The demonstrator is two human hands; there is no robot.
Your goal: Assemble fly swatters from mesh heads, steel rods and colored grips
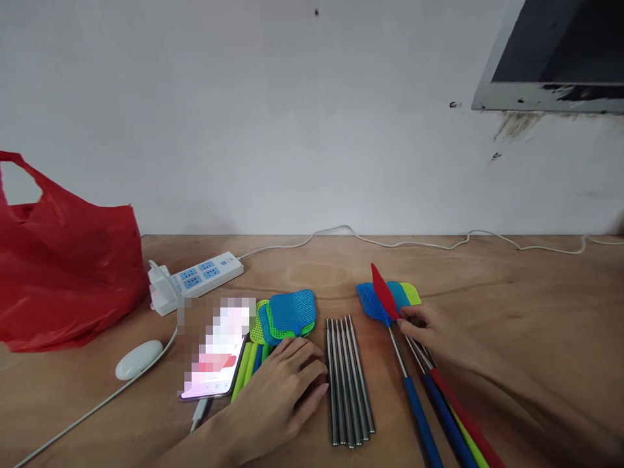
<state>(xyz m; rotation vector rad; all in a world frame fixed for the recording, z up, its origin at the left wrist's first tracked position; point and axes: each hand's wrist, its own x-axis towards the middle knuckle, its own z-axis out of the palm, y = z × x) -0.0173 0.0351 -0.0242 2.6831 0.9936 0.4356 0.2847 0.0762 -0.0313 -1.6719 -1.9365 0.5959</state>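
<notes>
So the right hand had the red swatter head pinched low down between thumb and fingertips, with the head tipped up nearly edge-on beside the flat blue swatter head, over on the right of the table. The left hand lay curled over the green handles, just below the left pile of heads; couldn't tell whether that grip was closed on anything. Between the hands sat a neat row of metal rods

My two cents on doing this bit well: pinching low by the neck seemed right, since the mesh looked thin and probably bendy. I'd have turned the red one flat before letting it down, so it didn't snag its neighbours, and kept the coloured handles lined up underneath

As for the place, the table was bare-looking brown wood pushed up to a scuffed pale wall, with a dark panel up in the right corner. A white cord ran along the back to a power strip, a lit phone sat near the left hand, and a red plastic bag slumped far left
</notes>
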